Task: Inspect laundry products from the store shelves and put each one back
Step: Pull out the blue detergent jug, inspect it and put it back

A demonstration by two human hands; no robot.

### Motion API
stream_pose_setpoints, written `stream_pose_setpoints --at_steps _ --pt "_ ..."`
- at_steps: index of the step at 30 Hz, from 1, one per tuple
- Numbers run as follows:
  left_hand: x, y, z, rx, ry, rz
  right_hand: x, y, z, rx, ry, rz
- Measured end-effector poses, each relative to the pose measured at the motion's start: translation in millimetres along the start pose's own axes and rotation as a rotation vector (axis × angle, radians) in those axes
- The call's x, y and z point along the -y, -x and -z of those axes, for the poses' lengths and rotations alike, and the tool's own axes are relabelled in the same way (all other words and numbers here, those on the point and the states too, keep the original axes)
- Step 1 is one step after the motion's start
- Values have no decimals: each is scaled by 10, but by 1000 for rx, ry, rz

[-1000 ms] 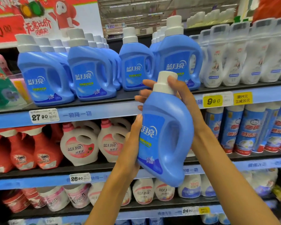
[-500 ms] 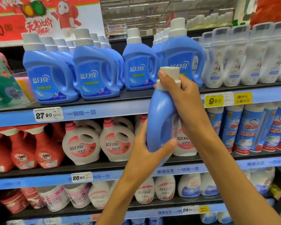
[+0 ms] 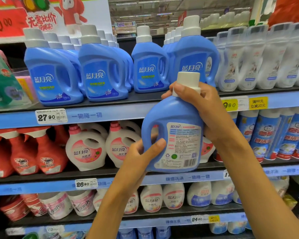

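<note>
Now the blue detergent bottle is standing upright in mid-air, back label facing us. The right hand is wrapping its neck just under the white cap, while the left hand is gripping the handle side below. Its gap on the top shelf is lying up and beyond the hands, so I'd say a lift is coming.

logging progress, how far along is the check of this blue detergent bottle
Done: the blue detergent bottle is off the shelf, its back label facing the camera. In hand: the right hand grips its neck, the left hand its lower body. Left: returning it to the top shelf beside the matching bottles.
</note>
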State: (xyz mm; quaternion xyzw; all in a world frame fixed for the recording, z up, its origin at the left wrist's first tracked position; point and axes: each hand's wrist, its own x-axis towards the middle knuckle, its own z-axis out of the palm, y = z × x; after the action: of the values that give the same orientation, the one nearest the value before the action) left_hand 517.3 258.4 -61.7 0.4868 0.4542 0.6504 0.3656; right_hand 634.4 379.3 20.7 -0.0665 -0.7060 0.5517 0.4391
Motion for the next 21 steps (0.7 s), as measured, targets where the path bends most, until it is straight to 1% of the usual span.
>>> stream_pose_setpoints --at_steps 2,3,5,6,9,11,13,14,15,17,19,21 --pt "3 -40 -38 -199 -91 15 23 13 -61 -110 110 60" --pt "10 -60 -75 -275 -136 10 42 17 -102 -156 126 62" --pt "36 -90 -130 -374 -201 -37 68 10 -143 -197 106 10" --pt "43 -95 -132 -396 -206 -63 82 2 -130 -174 93 -27" --pt "49 -103 -31 -368 -152 -57 97 -24 -51 6 -21 -106" --pt "44 -100 32 -303 -120 -27 72 -40 -37 122 -193 -135" --pt "57 -96 38 -253 -114 -2 32 -52 -76 189 -400 -151" --pt "65 -98 17 -252 -120 5 11 -59 -101 189 -453 -149" --pt "77 -104 -7 -273 -118 11 -9 -69 -117 173 -449 -139" --pt "83 -118 -39 -348 -134 -4 -21 -79 -148 112 -361 -126" --pt "70 -120 -43 -380 -218 -107 -29 -90 -154 17 -317 -121" --pt "53 -85 -68 -301 -318 -211 -21 -100 -179 -81 -282 -105"
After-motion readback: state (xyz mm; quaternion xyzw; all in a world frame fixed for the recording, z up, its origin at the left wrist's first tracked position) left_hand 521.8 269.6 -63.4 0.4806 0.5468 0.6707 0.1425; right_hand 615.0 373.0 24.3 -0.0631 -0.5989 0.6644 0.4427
